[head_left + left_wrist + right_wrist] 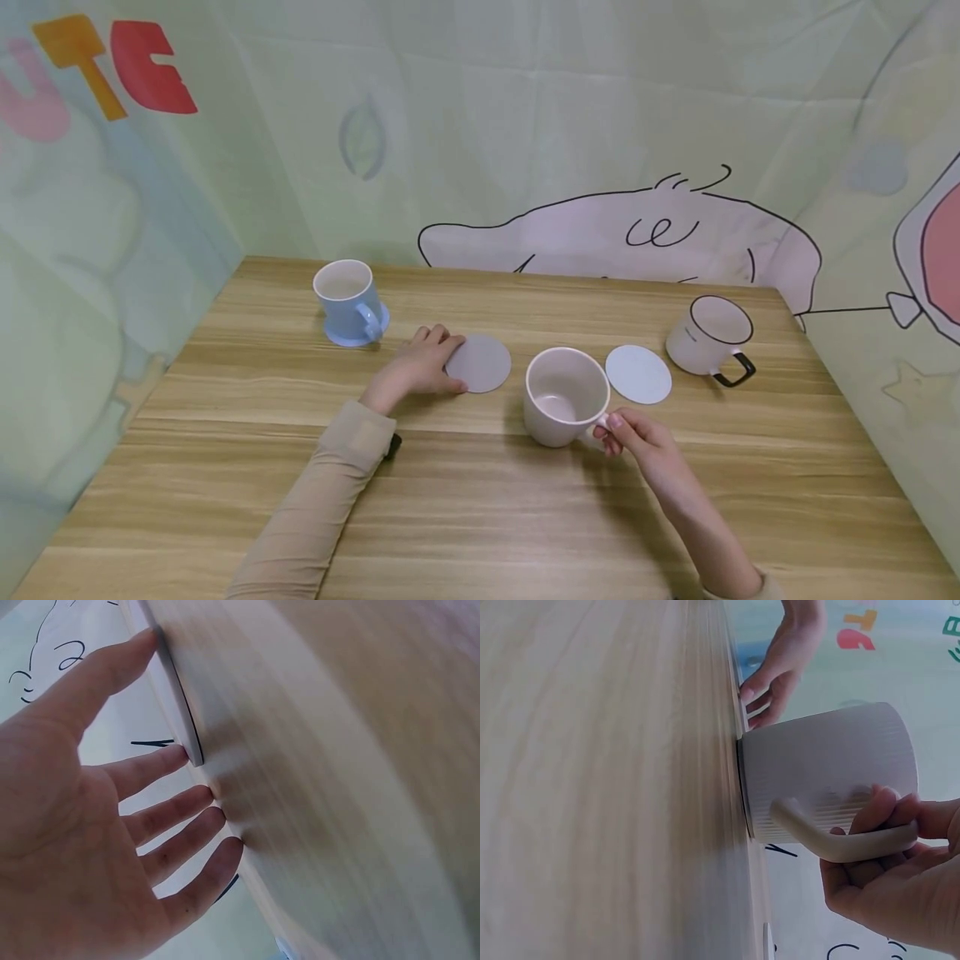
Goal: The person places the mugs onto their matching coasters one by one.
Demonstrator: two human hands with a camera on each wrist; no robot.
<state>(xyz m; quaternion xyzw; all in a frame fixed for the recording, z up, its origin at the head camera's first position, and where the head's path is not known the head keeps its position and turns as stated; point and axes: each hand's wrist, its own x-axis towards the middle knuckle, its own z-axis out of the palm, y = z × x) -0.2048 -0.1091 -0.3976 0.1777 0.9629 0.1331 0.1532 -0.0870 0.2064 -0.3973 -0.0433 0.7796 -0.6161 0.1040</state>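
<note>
My left hand [448,363] lies on the wooden table [480,500] with straight fingers [161,817]. Its thumb and forefinger touch the left edge of a round grey coaster [482,363] [174,690] that lies flat. My right hand [611,425] [885,825] pinches the handle [832,841] of a pale pink mug [566,396] [825,772]. The mug stands upright and empty just right of the grey coaster. A white coaster [638,374] lies bare to the mug's right.
A blue mug [347,298] stands on a blue coaster [337,335] at the back left. A white enamel mug with a black handle [711,336] stands at the back right. Printed cloth walls close in the table on three sides.
</note>
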